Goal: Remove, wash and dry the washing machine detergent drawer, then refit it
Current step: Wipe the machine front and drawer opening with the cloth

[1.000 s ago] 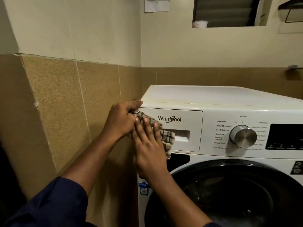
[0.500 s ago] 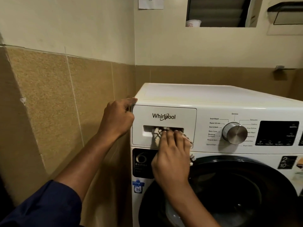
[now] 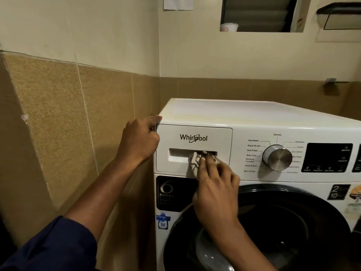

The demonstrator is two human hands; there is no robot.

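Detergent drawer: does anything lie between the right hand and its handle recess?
Yes. A patterned cloth lies between the right hand and the handle recess of the detergent drawer; the fingers press it in.

A louvred window [image 3: 257, 14] is sitting high in the cream wall. A white cup [image 3: 229, 27] is standing at its lower left corner. A paper sheet [image 3: 178, 3] is hanging left of the window, and a dark shelf [image 3: 340, 14] is jutting out to its right. A metal bracket [image 3: 331, 80] is sticking out of the tan tiles [image 3: 58, 114] below it.
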